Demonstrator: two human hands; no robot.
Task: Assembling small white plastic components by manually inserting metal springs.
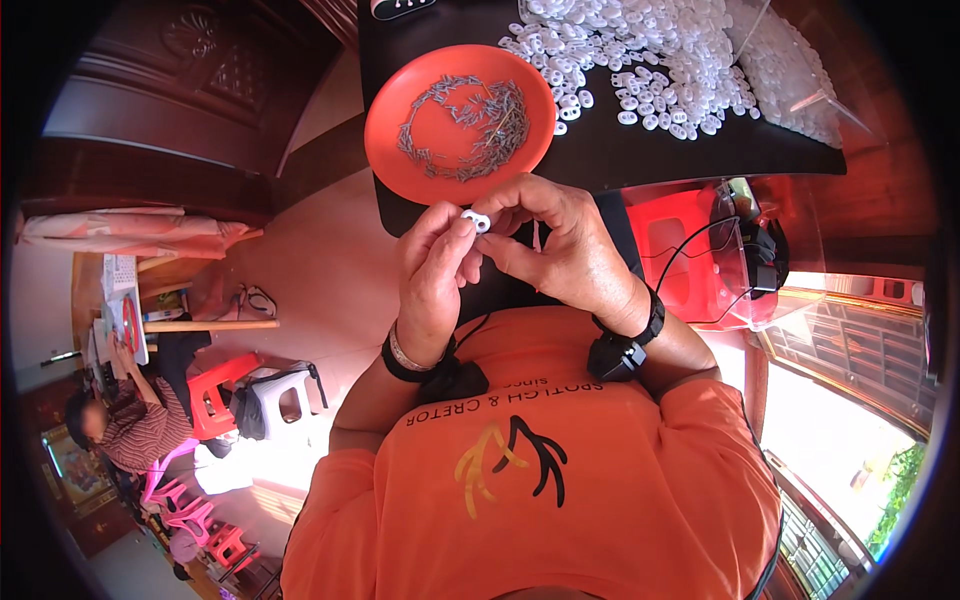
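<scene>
On the black table [640,150] ahead of the person lie a wide heap of small white plastic pieces [650,50] and, left of it, a round orange plate [390,150] strewn with thin grey metal pins [470,120]. Just below the plate's near rim, the left hand [430,280] and right hand [560,250] meet, fingertips of both pinched closed on one small white plastic piece [477,220] held above the table edge.

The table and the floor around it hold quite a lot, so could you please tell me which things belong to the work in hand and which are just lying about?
In use:
- small white plastic piece, pinched between left hand and right hand
- orange plate of small grey metal pins
- heap of white plastic pieces

Lying about:
- red plastic stool
- white stool
- clear plastic bag
</scene>
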